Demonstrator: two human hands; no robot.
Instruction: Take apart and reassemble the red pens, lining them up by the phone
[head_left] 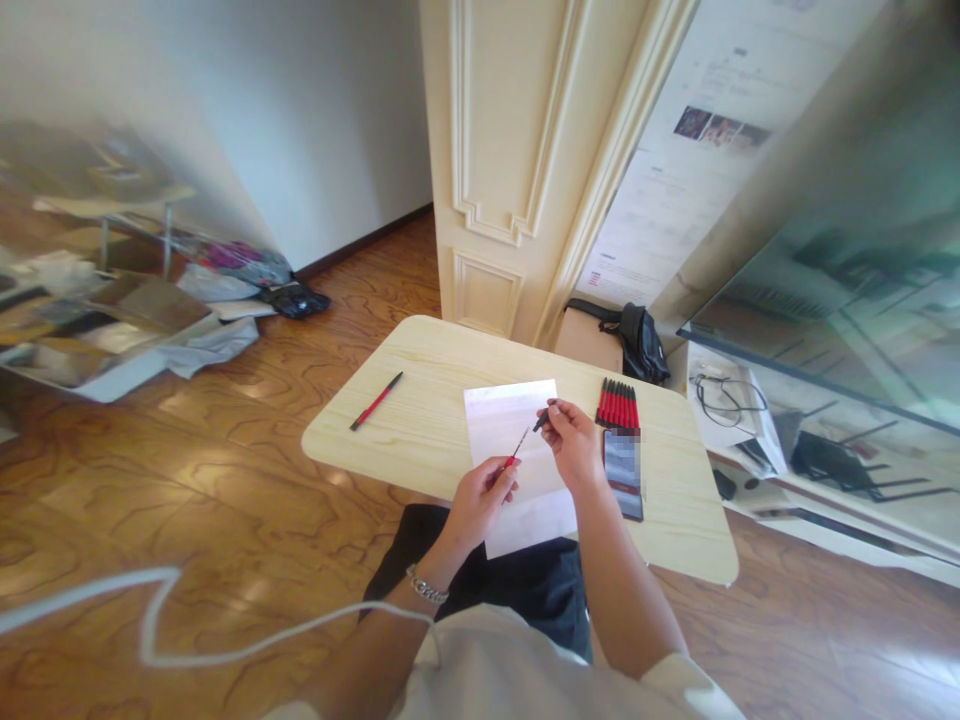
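Note:
Above a sheet of white paper point(510, 410), my left hand point(484, 497) is closed round a red pen barrel point(511, 461). A thin refill point(521, 441) sticks out of that barrel, pointing up towards my right hand point(573, 440). My right hand pinches a black pen part point(541, 421) just past the refill's tip, and the two look slightly apart. To the left on the table lies a single red and black pen point(376, 401). Several red and black pens point(617, 404) lie side by side in a row at the right, beyond a dark phone point(623, 475).
The small light wooden table point(420, 450) has rounded corners and stands close in front of me. Behind it are a cream panelled door point(487, 200) and a black bag point(641, 340). A white cable point(300, 635) crosses at lower left. Boxes and bags point(135, 310) lie on the floor.

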